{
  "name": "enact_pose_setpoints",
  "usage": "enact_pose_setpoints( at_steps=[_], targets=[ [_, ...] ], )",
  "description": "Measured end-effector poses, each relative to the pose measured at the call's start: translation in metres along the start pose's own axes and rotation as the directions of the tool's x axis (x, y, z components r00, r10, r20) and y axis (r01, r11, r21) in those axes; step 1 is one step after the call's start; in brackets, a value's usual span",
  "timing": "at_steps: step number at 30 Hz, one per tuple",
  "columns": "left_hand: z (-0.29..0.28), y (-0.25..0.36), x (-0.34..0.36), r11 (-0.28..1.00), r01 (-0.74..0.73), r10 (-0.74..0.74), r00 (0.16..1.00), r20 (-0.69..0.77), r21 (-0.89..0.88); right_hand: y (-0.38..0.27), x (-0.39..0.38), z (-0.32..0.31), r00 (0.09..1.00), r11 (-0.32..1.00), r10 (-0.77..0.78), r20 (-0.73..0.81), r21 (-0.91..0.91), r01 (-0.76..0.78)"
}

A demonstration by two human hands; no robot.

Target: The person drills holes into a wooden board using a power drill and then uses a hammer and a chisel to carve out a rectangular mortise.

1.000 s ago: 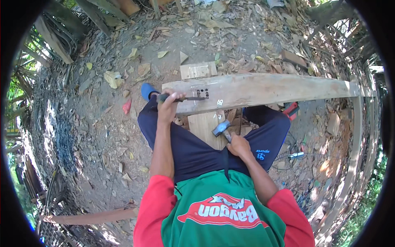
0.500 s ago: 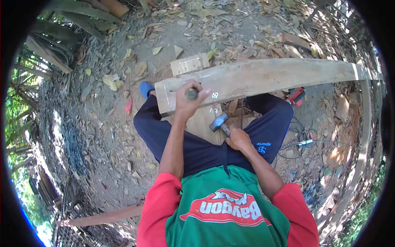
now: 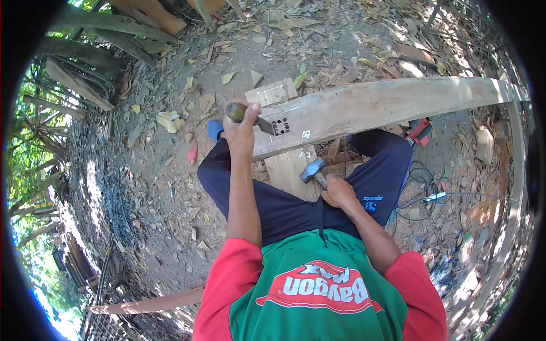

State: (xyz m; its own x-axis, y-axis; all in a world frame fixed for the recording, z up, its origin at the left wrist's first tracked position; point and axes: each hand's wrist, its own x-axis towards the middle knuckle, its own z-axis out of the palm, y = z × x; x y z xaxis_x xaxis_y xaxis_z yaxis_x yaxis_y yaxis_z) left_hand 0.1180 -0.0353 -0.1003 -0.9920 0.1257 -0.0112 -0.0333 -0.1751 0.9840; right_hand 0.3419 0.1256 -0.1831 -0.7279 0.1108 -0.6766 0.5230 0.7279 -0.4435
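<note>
My left hand (image 3: 243, 131) is wrapped round the olive-handled chisel (image 3: 239, 113), its blade slanting down to a cluster of dark drilled holes (image 3: 281, 127) in the long weathered plank (image 3: 369, 108). The plank lies across in front of me, marked with white chalk. My right hand (image 3: 338, 192) grips a hammer (image 3: 313, 170) by its handle, low between my legs, with the metal head above a lighter board (image 3: 284, 170) that sits under the plank.
A wood block (image 3: 270, 92) lies beyond the plank. A red-and-black tool (image 3: 418, 133) sits to the right, near cords and a white power strip (image 3: 435, 197). Dry leaves cover the dirt (image 3: 165, 170); branches (image 3: 85, 79) stand at the left edge.
My left hand and chisel swung upright to the right half a second ago and are now tilted again, back to the left, with the blade at the holes. The hammer stays low.
</note>
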Motion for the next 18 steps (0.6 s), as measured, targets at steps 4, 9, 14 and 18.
enact_pose_setpoints(
  at_steps=[4,9,14,18],
  targets=[
    [0.001,-0.034,-0.01,0.987,0.051,-0.051,0.999,0.004,-0.155,-0.001,-0.003,0.001,1.0,1.0,0.005,-0.006,0.001,-0.005],
    [0.012,-0.045,-0.019,0.985,0.002,-0.002,1.0,0.001,-0.175,0.005,-0.001,0.003,0.999,0.999,-0.04,-0.015,0.011,0.041],
    [0.012,-0.05,-0.018,0.985,0.018,-0.014,1.0,0.025,-0.174,0.005,-0.001,0.004,0.999,0.999,-0.046,-0.023,0.019,0.046],
    [0.014,-0.054,-0.019,0.99,0.004,-0.001,1.0,0.021,-0.142,0.004,-0.002,0.004,0.999,0.999,-0.035,-0.025,0.035,0.036]
  ],
)
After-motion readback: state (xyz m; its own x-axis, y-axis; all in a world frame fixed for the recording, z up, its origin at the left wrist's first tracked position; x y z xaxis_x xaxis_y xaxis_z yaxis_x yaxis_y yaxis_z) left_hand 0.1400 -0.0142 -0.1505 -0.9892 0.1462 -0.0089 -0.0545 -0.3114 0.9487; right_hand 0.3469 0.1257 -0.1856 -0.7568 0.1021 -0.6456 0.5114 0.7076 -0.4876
